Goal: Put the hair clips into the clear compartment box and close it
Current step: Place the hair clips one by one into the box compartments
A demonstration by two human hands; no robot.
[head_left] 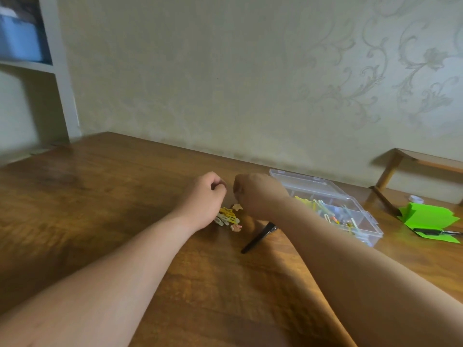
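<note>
Gathering is judged in hand: hair clips are piled at frame centre beneath the curled left hand and right hand; a grip cannot be told. Transfer to the clear compartment box, centre-right, is required next.

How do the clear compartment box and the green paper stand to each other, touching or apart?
Apart. The head view shows a strip of bare wooden table between the right end of the clear compartment box and the green paper.

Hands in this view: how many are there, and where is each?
2. The left hand is just left of the small clip pile; the right hand is between that pile and the clear box. None seems hidden.
</note>
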